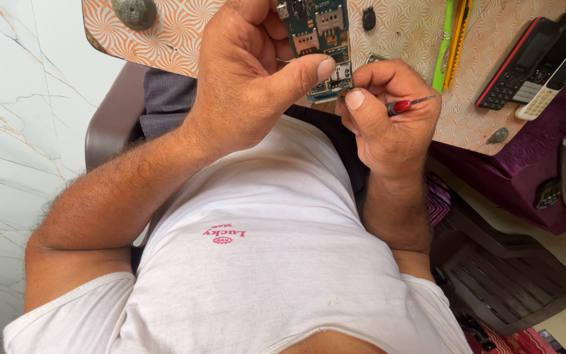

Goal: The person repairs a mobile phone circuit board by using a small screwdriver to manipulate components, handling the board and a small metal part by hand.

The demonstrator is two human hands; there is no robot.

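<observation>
Looking down from the head camera: white t-shirt (263, 262) fills the near part of the view, red print on the chest. Both forearms rise from it toward the table.

Left hand (247, 78) is closed around a green circuit board (319, 33), thumb pressed on the board's lower edge, fingers curled behind it. Board is held upright-ish above the table edge, metal card slots facing the camera, top end cut off by the frame.

Right hand (388, 111) is clenched on a small screwdriver (411, 103), red handle pinched between thumb and fingers, thin metal shaft sticking out to the side of the hand. Thumb tip sits just beside the board's bottom corner; whether it touches, cannot tell.

Beyond the hands: table (185, 39) with orange swirl-pattern top. On it, a green pen (443, 46) and a yellow one (458, 39) lying side by side, two phones (538, 62) near the far corner, a small dark button-like piece (369, 18), a grey lump (134, 12) at the other corner.

Beside the table: purple cloth (525, 177), brown plastic chair (499, 262), marble floor (14, 131).
</observation>
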